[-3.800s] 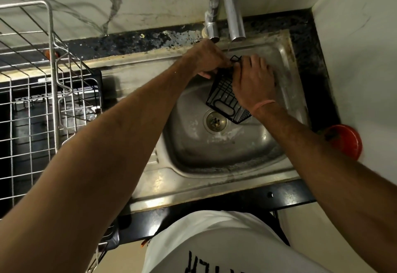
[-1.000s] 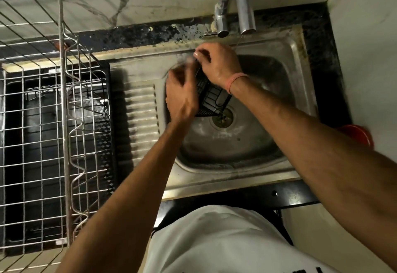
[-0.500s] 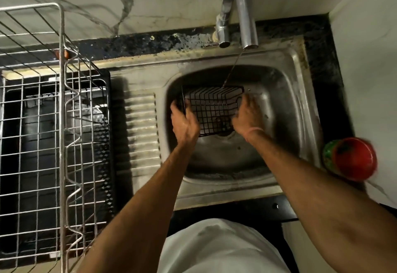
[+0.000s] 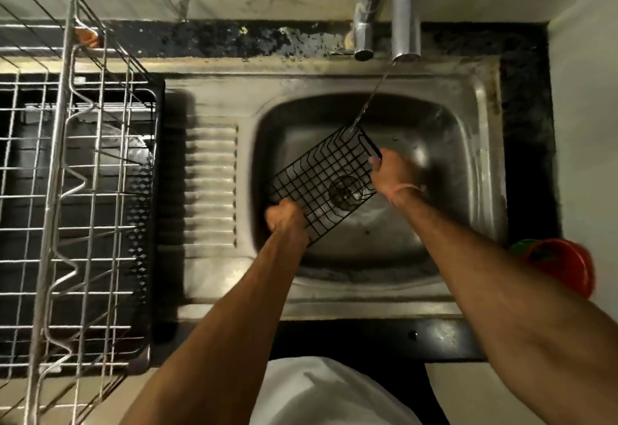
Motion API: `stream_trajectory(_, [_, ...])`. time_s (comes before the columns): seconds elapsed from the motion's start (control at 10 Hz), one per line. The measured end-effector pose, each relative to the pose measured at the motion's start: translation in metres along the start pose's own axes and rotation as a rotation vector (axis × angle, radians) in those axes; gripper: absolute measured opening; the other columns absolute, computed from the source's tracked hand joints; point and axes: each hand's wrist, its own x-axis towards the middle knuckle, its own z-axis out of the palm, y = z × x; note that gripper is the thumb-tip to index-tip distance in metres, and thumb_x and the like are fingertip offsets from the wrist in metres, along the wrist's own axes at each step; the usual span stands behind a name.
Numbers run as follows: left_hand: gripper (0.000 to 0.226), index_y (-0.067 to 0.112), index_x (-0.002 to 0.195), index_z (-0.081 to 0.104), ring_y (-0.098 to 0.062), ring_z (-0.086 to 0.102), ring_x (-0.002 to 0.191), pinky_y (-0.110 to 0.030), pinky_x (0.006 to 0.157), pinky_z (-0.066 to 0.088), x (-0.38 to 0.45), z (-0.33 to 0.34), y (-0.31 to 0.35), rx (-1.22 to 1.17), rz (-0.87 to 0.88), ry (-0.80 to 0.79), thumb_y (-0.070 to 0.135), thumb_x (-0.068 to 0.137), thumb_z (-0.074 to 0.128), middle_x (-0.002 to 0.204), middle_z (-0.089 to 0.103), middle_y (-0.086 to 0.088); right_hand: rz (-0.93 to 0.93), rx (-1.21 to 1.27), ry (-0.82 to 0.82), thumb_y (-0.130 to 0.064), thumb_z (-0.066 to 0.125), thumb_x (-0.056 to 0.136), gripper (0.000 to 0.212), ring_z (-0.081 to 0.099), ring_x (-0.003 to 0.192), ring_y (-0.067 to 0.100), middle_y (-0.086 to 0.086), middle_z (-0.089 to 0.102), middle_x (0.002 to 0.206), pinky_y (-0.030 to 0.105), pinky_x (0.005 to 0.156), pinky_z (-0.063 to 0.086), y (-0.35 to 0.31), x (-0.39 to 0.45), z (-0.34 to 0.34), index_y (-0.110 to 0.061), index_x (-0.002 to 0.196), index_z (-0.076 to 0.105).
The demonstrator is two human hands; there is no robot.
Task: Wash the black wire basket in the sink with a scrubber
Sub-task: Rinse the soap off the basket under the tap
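Your left hand (image 4: 287,219) and right hand (image 4: 391,170) each grasp black wire basket (image 4: 322,184), tilted over drain in steel sink (image 4: 481,157); tap (image 4: 405,6) trickles onto it. No readable writing. Dish rack (image 4: 67,190) on dark counter (image 4: 526,107).

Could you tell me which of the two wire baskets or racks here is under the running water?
The black wire basket held over the sink; the silver rack stands dry at left.

Two hands (image 4: 287,219), one black wire basket (image 4: 321,180), one sink (image 4: 475,143), one tap (image 4: 405,6)
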Motion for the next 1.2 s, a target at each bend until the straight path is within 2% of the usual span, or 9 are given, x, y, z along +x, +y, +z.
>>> stream_trajectory(0.1, [0.038,-0.001,0.143,0.054,-0.038,0.064,0.129,-0.044,0.106,0.055,0.024,0.014,-0.024,0.163,0.041,0.049,0.020,0.112,0.052,0.143,0.062,-0.025,-0.167,-0.026,0.078,-0.033,0.048,0.112,0.033,0.070,0.102,0.033,0.011,0.076,0.111,0.031,0.075,0.044,-0.011,0.016,-0.006,-0.021,0.138,0.065])
stream_trajectory(0.3, [0.064,0.002,0.155,0.043,-0.042,0.055,0.139,-0.045,0.109,0.051,0.003,0.022,-0.031,-0.056,-0.047,0.191,0.017,0.100,0.071,0.156,0.050,-0.023,-0.323,0.097,0.041,-0.035,0.057,0.108,0.029,0.072,0.107,0.029,0.004,0.077,0.121,0.039,0.091,0.061,-0.040,0.041,-0.007,-0.028,0.133,0.071])
stream_trajectory(0.4, [0.091,0.012,0.162,0.033,-0.040,0.039,0.145,-0.049,0.120,0.039,-0.033,0.031,-0.038,0.102,0.193,0.325,0.008,0.085,0.081,0.160,0.030,-0.022,-0.384,0.029,0.083,-0.029,0.060,0.106,0.025,0.075,0.099,0.035,0.011,0.079,0.112,0.044,0.084,0.064,-0.041,0.037,-0.003,-0.024,0.127,0.075])
stream_trajectory(0.5, [0.084,0.020,0.155,0.040,-0.043,0.041,0.133,-0.052,0.115,0.040,-0.036,0.036,-0.035,0.271,0.407,0.360,0.014,0.081,0.079,0.150,0.030,-0.024,-0.440,-0.072,0.121,-0.013,0.059,0.103,0.023,0.075,0.091,0.038,0.013,0.079,0.101,0.046,0.076,0.065,-0.037,0.041,-0.003,-0.021,0.116,0.076])
stream_trajectory(0.7, [0.081,0.017,0.149,0.045,-0.032,0.042,0.144,-0.053,0.117,0.041,-0.009,0.039,-0.027,0.653,0.920,0.401,0.032,0.079,0.082,0.155,0.044,-0.011,-0.493,-0.171,0.074,-0.005,0.057,0.097,0.023,0.072,0.088,0.043,0.014,0.075,0.092,0.046,0.073,0.062,-0.029,0.056,-0.014,-0.021,0.099,0.073])
stream_trajectory(0.8, [0.062,0.021,0.151,0.046,-0.029,0.063,0.123,-0.052,0.104,0.055,0.017,0.040,0.003,0.864,0.899,0.143,0.038,0.098,0.072,0.141,0.059,-0.008,-0.510,-0.139,0.077,-0.010,0.057,0.101,0.021,0.073,0.093,0.040,0.012,0.077,0.097,0.048,0.079,0.063,-0.030,0.055,-0.012,-0.020,0.103,0.076])
stream_trajectory(0.9, [0.030,0.030,0.126,0.058,-0.022,0.069,0.089,-0.049,0.082,0.064,0.034,0.040,0.030,0.965,0.937,0.072,0.053,0.110,0.046,0.110,0.065,-0.003,-0.509,-0.056,0.077,-0.026,0.060,0.107,0.023,0.073,0.107,0.035,0.010,0.077,0.115,0.047,0.091,0.062,-0.040,0.058,-0.011,-0.022,0.124,0.076])
stream_trajectory(1.0, [0.047,0.036,0.115,0.057,-0.018,0.067,0.080,-0.046,0.078,0.061,0.047,0.043,0.028,0.949,0.912,0.003,0.069,0.109,0.025,0.096,0.067,0.000,-0.542,-0.014,0.088,-0.043,0.060,0.105,0.028,0.074,0.100,0.032,0.007,0.079,0.107,0.042,0.085,0.062,-0.051,0.060,-0.008,-0.024,0.117,0.078])
stream_trajectory(1.2, [0.059,0.034,0.107,0.055,-0.032,0.072,0.084,-0.054,0.085,0.062,0.043,0.051,-0.008,0.743,0.810,0.135,0.077,0.103,0.014,0.091,0.072,-0.003,-0.555,0.032,0.079,-0.057,0.062,0.099,0.033,0.076,0.092,0.027,-0.001,0.081,0.103,0.040,0.080,0.063,-0.026,0.053,-0.005,-0.035,0.118,0.078])
